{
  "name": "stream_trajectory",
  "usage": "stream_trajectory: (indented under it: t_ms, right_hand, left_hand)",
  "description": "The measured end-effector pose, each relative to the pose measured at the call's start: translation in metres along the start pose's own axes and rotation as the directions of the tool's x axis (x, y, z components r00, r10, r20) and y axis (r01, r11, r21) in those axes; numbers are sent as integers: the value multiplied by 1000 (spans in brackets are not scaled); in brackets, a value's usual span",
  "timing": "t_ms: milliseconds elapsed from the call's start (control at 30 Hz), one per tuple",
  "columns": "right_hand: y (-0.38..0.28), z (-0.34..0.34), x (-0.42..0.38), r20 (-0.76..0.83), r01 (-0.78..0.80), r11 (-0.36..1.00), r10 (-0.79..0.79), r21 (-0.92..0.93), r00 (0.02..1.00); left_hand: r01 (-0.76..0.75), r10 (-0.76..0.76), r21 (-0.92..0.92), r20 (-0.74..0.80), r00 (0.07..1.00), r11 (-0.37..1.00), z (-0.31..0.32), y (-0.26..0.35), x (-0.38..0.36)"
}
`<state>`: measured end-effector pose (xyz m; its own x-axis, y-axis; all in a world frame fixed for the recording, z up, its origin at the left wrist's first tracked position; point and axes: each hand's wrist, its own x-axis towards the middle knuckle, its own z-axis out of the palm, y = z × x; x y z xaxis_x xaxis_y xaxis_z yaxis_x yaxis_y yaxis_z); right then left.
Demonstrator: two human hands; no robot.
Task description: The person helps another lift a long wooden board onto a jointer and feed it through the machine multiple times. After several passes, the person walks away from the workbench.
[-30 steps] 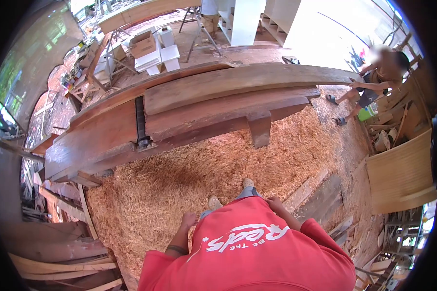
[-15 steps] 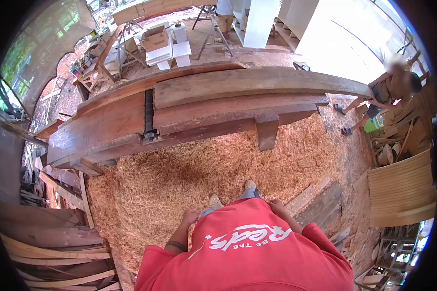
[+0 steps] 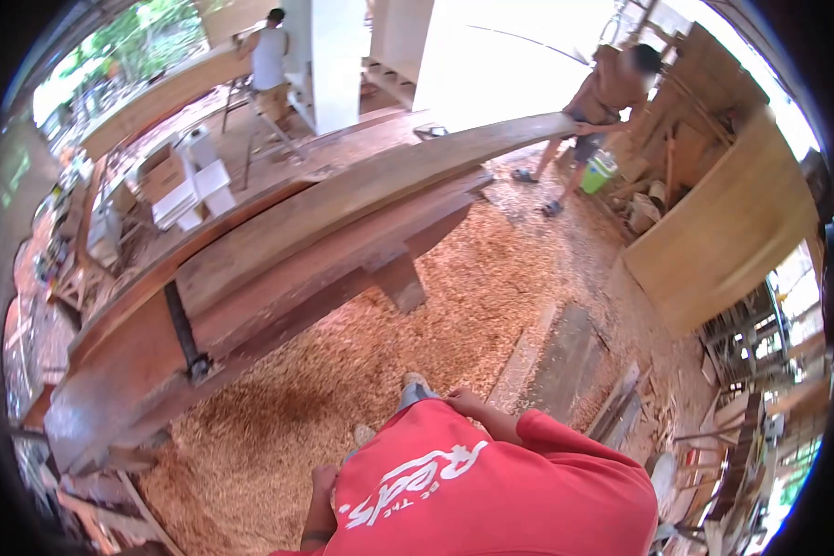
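Seen from head height, a person in a red shirt (image 3: 500, 491) stood on a floor of wood shavings (image 3: 463, 306), a little back from the near edge of a long wooden tabletop (image 3: 111, 380). The person's 2 hands were apart, 1 on each side of the shirt's front. The left hand (image 3: 324, 479) hung low beside the shirt, and the right hand (image 3: 463, 402) was close against it; the fingers were too hidden to tell whether either gripped anything, but neither reached the wood. A long plank (image 3: 366, 190) lay lengthwise on the tabletop, beside the raised rail (image 3: 120, 313) at its far edge, probably so that the surface bore most of the weight. The plank's left end stopped just beside a dark bar (image 3: 183, 329) crossing the tabletop from far edge to near edge. Its right end ran past the tabletop's right edge, where 1 co-worker (image 3: 612, 88) stood gripping it, seemingly to keep the overhanging part level. A stout leg (image 3: 400, 283) stood under the near edge. Loose boards (image 3: 565, 361) lay on the floor to the right, and a green bucket (image 3: 600, 173) stood near the co-worker.
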<state>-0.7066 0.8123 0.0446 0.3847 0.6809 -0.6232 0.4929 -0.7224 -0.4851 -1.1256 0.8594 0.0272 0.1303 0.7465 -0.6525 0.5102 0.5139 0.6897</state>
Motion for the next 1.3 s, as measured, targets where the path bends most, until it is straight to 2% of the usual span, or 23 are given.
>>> stream_trajectory:
  t_ms: [100, 200, 300, 333, 400, 433, 500, 567, 600, 700, 800, 967, 1000, 1067, 1133, 1167, 1200, 1233, 1267, 1300]
  right_hand:
    - [1, 2, 2, 9, 60, 998, -60, -7, 998]
    - [0, 3, 3, 23, 38, 999, -38, -17, 999]
    - [-4, 4, -2, -31, 18, 999, -19, -32, 999]
    - [-9, 1, -6, -9, -15, 999, 15, 39, 1000]
    - [-19, -2, -13, 70, -79, 986, 69, 149, 995]
    - [-13, 3, -8, 74, -42, 986, 30, 161, 997]
    - [20, 20, 22, 88, 39, 982, -57, 185, 994]
    - [9, 18, 13, 56, 38, 987, -47, 153, 997]
    - [1, 13, 8, 28, 34, 989, -39, 144, 999]
    - [-6, 7, 11, 129, 24, 999, -30, 47, 991]
    - [-29, -3, -7, 96, 78, 993, -86, 88, 992]
    - [-10, 7, 14, 108, 64, 992, -77, 112, 991]
    - [-7, 7, 19, 118, 70, 991, -83, 113, 989]
    - [2, 4, 42, -64, 133, 986, -140, -103, 988]
    - [6, -15, 59, -206, 172, 933, -244, -315, 948]
    - [-7, -32, 70, -257, 188, 892, -312, -412, 915]
    - [-38, -59, 68, -207, 124, 926, -208, -357, 956]
    - [-52, -75, 84, -291, 84, 897, -228, -434, 929]
    - [-73, -93, 96, -380, 135, 928, -271, -347, 884]
    - [-104, -112, 100, -418, 223, 895, -385, -386, 822]
  left_hand:
    - [43, -43, 8, -2, 999, 999, 0, 7, -2]
    - [-45, 45, -12, -9, 999, 999, 1, -9, 7]
    - [-200, 197, 96, 38, 980, 975, 1, -26, 22]
    - [-275, 269, 143, 64, 961, 951, 1, -35, 27]
    - [-232, 231, 129, 23, 973, 964, 1, -37, 18]
    - [-78, 80, 30, -62, 995, 996, -3, 7, -4]
    - [-56, 54, -46, -46, 997, 997, 3, -37, 20]
    - [156, -157, -154, 5, 988, 976, 3, -39, 19]
    - [171, -175, -172, -11, 984, 970, 3, -38, 17]
    - [197, -208, -177, -41, 977, 964, 0, -36, 15]
    - [203, -212, -136, -57, 976, 970, 7, -41, 17]
    - [196, -207, -220, -27, 978, 956, 11, -52, 19]
    - [190, -196, -140, -26, 980, 972, 9, -49, 19]
    - [176, -175, 24, -22, 984, 984, 0, -33, 21]
    - [192, -189, 300, -39, 981, 934, -14, 13, 34]
    - [101, -75, 170, -158, 985, 980, -31, 84, 5]
    - [-5, 71, 287, -221, 973, 958, -24, 60, 59]
    - [-10, 93, 327, -241, 966, 945, -43, 126, 46]
    - [-67, 219, 439, -305, 927, 896, -52, 165, 51]
    - [-151, 328, 463, -330, 885, 873, -60, 201, 59]
